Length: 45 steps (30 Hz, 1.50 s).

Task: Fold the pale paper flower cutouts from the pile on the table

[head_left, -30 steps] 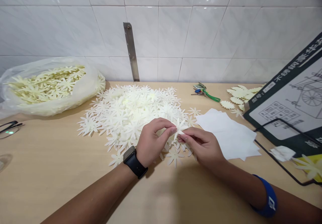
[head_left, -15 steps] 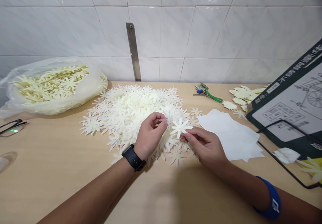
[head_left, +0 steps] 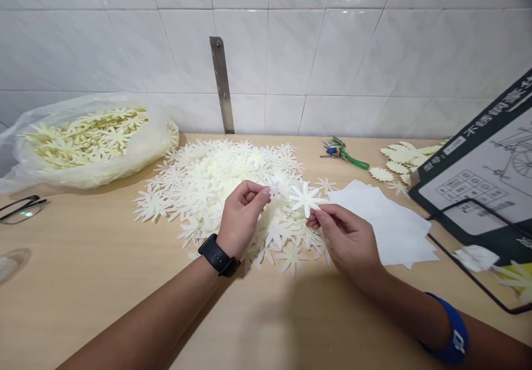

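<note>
My right hand [head_left: 351, 242] pinches one petal of a white flower cutout [head_left: 306, 198] between thumb and fingers, holding it up over the pile. Opposite it, my left hand [head_left: 241, 217] has thumb and fingertips pressed together on the petal tip of another thin, pale flower cutout [head_left: 281, 184], which blends into those behind it. Beneath both hands spreads a big heap of white flower cutouts [head_left: 195, 184], their narrow petals overlapping. A few single cutouts, such as this flower [head_left: 292, 258], lie at the near edge of the heap.
A plastic bag [head_left: 145, 157] of yellowish flower cutouts stands left, near eyeglasses [head_left: 25, 209]. Right are white sheets [head_left: 382, 226], keys with a green strap [head_left: 353, 159], cream scalloped pieces [head_left: 401, 157] and a dark printed box [head_left: 477, 193] behind a black wire frame [head_left: 469, 273]. A tiled wall [head_left: 332, 54] closes the back.
My hands have drawn slightly apart: the left hand shifted left, the right hand moved right and a little up with its flower cutout. Both keep their pinch.
</note>
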{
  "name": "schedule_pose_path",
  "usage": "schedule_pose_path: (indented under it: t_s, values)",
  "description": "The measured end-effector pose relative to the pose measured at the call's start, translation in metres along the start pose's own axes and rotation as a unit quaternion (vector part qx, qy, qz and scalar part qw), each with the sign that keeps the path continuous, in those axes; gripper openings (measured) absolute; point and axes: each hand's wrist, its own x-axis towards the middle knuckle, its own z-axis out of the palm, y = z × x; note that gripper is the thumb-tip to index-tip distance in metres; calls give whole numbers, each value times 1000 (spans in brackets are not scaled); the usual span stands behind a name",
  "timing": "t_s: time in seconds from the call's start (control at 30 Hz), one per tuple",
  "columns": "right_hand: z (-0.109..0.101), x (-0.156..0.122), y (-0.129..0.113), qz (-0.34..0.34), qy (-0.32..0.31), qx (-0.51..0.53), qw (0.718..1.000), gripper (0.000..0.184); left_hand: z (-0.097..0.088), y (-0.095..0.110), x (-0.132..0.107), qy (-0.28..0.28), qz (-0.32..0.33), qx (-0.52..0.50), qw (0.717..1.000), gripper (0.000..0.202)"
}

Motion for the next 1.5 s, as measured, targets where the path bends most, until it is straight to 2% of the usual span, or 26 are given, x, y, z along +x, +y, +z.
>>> schedule_pose_path:
  t_s: [0.2,0.43,0.6,0.73,0.8,0.9,0.93,1.0,1.07,1.13,1.27,1.5]
  values:
    - [-1,3,-3,12,59,-6,998,14,-5,-7,5,8,-9,-19,1000,19]
    - [0,3,-5,22,29,-5,999,16,-7,-8,8,30,29,61,997,28]
    - [1,2,-5,16,17,4,1000,14,-8,-3,8,59,58,70,994,36]
    - [0,1,-3,10,4,6,1000,13,-11,-5,11,96,61,147,983,22]
    - [0,0,-2,9,0,3,1000,13,-11,-4,10,118,96,195,969,14]
    - [1,1,1,5,-10,-5,1000,13,-10,0,4,143,214,269,928,26]
    - [1,1,1,3,-14,-10,1000,13,-8,2,1,128,251,283,917,24]
    - [0,1,2,-1,-26,-20,999,14,-3,4,-7,45,281,286,915,17]
    - [0,1,1,-11,-44,-34,998,15,4,3,-15,-60,262,261,927,16]
    - [-1,0,0,-30,-64,-48,996,14,10,0,-20,-124,227,229,938,17]
    - [-1,-1,-2,-63,-77,-67,993,10,15,-3,-23,-137,181,183,957,18]
    - [-1,1,0,-65,-79,-62,993,10,14,-1,-19,-143,134,156,968,16]
